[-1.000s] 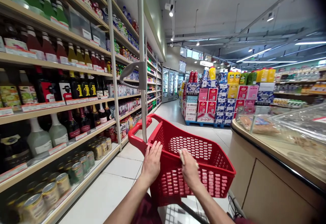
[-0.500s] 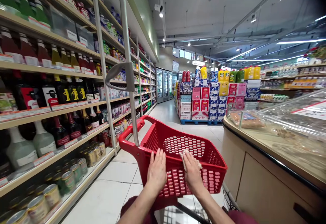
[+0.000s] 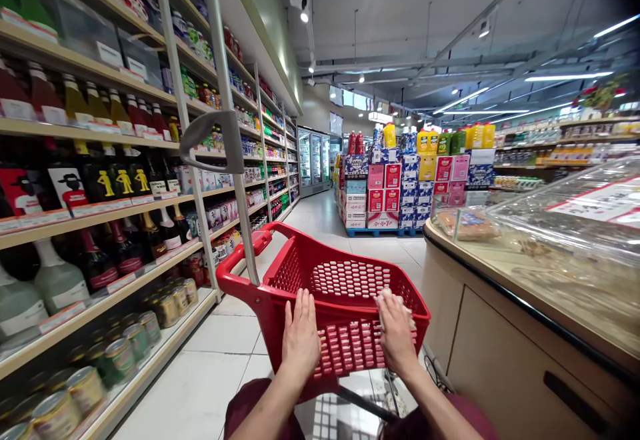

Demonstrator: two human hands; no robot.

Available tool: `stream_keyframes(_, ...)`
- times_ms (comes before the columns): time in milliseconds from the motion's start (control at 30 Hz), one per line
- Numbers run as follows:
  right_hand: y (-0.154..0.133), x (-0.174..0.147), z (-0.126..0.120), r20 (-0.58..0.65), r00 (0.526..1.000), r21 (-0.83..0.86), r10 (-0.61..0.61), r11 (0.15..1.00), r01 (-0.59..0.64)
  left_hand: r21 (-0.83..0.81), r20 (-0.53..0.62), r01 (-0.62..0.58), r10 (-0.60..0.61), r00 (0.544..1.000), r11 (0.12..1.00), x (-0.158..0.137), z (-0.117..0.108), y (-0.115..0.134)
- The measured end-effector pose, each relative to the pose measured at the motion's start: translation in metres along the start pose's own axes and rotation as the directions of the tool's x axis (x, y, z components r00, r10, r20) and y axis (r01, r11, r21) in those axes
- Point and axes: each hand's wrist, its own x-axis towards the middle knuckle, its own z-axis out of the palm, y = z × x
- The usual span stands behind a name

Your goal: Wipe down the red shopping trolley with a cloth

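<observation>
A red plastic shopping cart basket point(image 3: 333, 297) with a perforated side stands right in front of me. My left hand point(image 3: 301, 339) lies flat on its near side, fingers stretched up to the rim and holding nothing. Farther right, my right hand point(image 3: 399, 339) presses a crumpled white cloth point(image 3: 413, 322) to the rim near the basket's right end. Most of the cloth is hidden under the fingers. A metal pole point(image 3: 240, 217) with a grey handle point(image 3: 231, 143) rises from the cart's left end.
Shelves of bottles and cans point(image 3: 120, 210) line the left side. On the right is a wooden counter point(image 3: 475, 333) with clear covers over packaged food. Stacked drink cartons point(image 3: 385, 193) stand on a blue pallet ahead, and glass-door coolers point(image 3: 315, 153) are at the back.
My right hand has slid to the right along the rim with the cloth, away from my left hand. My left hand stays on the cart's side. The view has shifted slightly right.
</observation>
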Motion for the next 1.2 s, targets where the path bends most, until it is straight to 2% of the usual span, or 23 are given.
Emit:
stream_keyframes(33, -0.003, 0.0, 0.0, 0.015, 0.999, 0.024, -0.048, 0.999, 0.048, 0.009, -0.01, -0.008, 0.008, 1.0, 1.0, 0.0, 0.0, -0.001)
stream_keyframes(100, 0.008, -0.002, -0.003, 0.036, 0.995, 0.05, -0.09, 0.995, 0.089, 0.017, -0.018, -0.021, 0.021, 1.0, 1.0, -0.001, 0.001, -0.002)
stream_keyframes(200, 0.05, -0.009, -0.01, 0.012, 0.999, 0.011, 0.044, 0.999, -0.044, 0.009, -0.009, -0.014, 0.014, 1.0, 1.0, -0.002, 0.001, -0.001)
stream_keyframes(267, 0.065, -0.011, -0.011, -0.029, 0.987, -0.014, 0.161, 0.987, -0.161, 0.003, -0.009, 0.001, -0.001, 1.0, 1.0, -0.003, 0.001, 0.002)
stream_keyframes(333, 0.056, -0.009, -0.009, -0.053, 0.983, 0.005, 0.174, 0.985, -0.174, 0.005, -0.016, 0.012, -0.012, 1.0, 1.0, -0.003, 0.001, 0.005)
stream_keyframes(467, 0.003, -0.002, -0.001, -0.015, 0.996, 0.121, -0.088, 0.989, 0.089, 0.028, -0.022, -0.004, 0.005, 1.0, 1.0, -0.003, 0.001, 0.003)
stream_keyframes(533, -0.002, -0.001, -0.002, 0.004, 0.985, 0.163, -0.17, 0.972, 0.167, 0.039, -0.026, -0.015, 0.016, 1.0, 0.999, -0.003, 0.002, 0.001)
stream_keyframes(600, 0.014, -0.003, -0.005, 0.005, 0.994, 0.156, -0.107, 0.982, 0.104, 0.041, -0.031, -0.016, 0.017, 0.999, 0.999, -0.004, 0.002, 0.001)
stream_keyframes(700, 0.041, -0.005, -0.007, -0.04, 0.991, 0.092, 0.128, 0.988, -0.124, 0.031, -0.024, -0.001, 0.002, 1.0, 1.0, -0.004, 0.004, 0.004)
stream_keyframes(767, 0.035, -0.003, -0.005, -0.055, 0.982, 0.089, 0.178, 0.981, -0.173, 0.023, -0.017, 0.013, -0.013, 1.0, 1.0, -0.004, 0.004, 0.006)
stream_keyframes(800, 0.024, -0.002, -0.003, -0.047, 0.987, 0.109, 0.151, 0.983, -0.145, 0.022, -0.017, 0.018, -0.017, 1.0, 1.0, -0.004, 0.003, 0.007)
stream_keyframes(900, -0.02, 0.003, 0.003, 0.027, 0.998, 0.216, -0.059, 0.975, 0.052, 0.027, -0.02, 0.013, -0.013, 1.0, 1.0, -0.003, 0.0, 0.006)
stream_keyframes(967, -0.03, 0.004, 0.002, 0.044, 0.989, 0.257, -0.143, 0.958, 0.127, 0.031, -0.018, 0.005, -0.004, 1.0, 0.999, -0.003, -0.003, 0.005)
stream_keyframes(1000, -0.026, 0.003, 0.001, 0.043, 0.989, 0.256, -0.143, 0.958, 0.127, 0.032, -0.012, 0.001, 0.0, 1.0, 0.999, -0.004, -0.004, 0.004)
stream_keyframes(1033, -0.016, 0.002, 0.0, 0.031, 0.993, 0.24, -0.11, 0.966, 0.1, 0.032, -0.004, -0.001, 0.001, 1.0, 0.999, -0.004, -0.005, 0.004)
stream_keyframes(1133, 0.019, -0.001, -0.003, -0.047, 0.995, 0.151, 0.087, 0.985, -0.079, 0.027, 0.018, 0.007, -0.008, 1.0, 1.0, -0.005, -0.005, 0.007)
stream_keyframes(1200, 0.02, -0.001, -0.001, -0.086, 0.984, 0.127, 0.155, 0.982, -0.143, 0.023, 0.015, 0.024, -0.024, 1.0, 0.999, -0.005, -0.004, 0.009)
